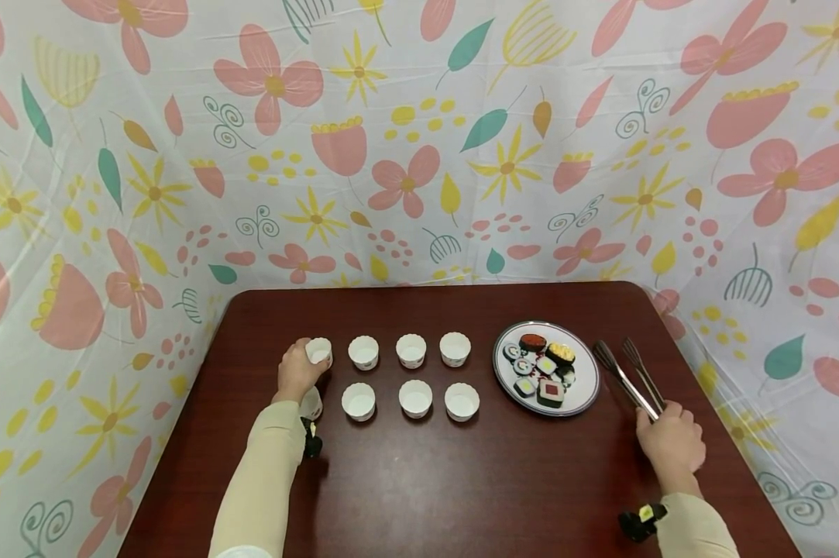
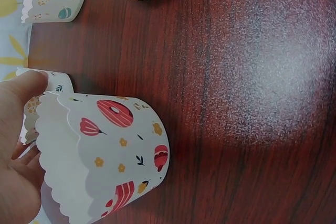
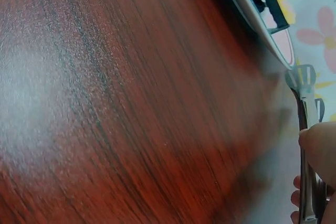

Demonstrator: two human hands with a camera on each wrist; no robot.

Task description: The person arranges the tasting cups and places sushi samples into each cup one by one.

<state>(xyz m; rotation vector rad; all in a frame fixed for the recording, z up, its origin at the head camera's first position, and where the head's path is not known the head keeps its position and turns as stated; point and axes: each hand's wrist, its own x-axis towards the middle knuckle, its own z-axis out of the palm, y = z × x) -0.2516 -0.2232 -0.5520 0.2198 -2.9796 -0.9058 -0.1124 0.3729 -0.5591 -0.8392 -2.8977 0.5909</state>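
At the left end of the back row, my left hand (image 1: 297,373) grips a white paper baking cup (image 1: 319,353) with its thumb and fingers. Just below that hand, partly hidden by the wrist, stands another baking cup (image 1: 311,404); in the left wrist view this nearer cup (image 2: 121,145) shows cake and flower prints and a scalloped rim. My right hand (image 1: 672,440) holds a pair of metal tongs (image 1: 624,380) at the table's right side, their two arms spread apart. The tongs' tips (image 3: 302,80) reach near the plate's edge in the right wrist view.
More baking cups (image 1: 415,398) stand in two rows across the table's middle. To their right is a white plate (image 1: 588,391) with a dark rim, bearing several sushi pieces (image 1: 550,393). The dark red wooden table (image 1: 398,488) is backed by a flower-printed cloth (image 1: 405,93).
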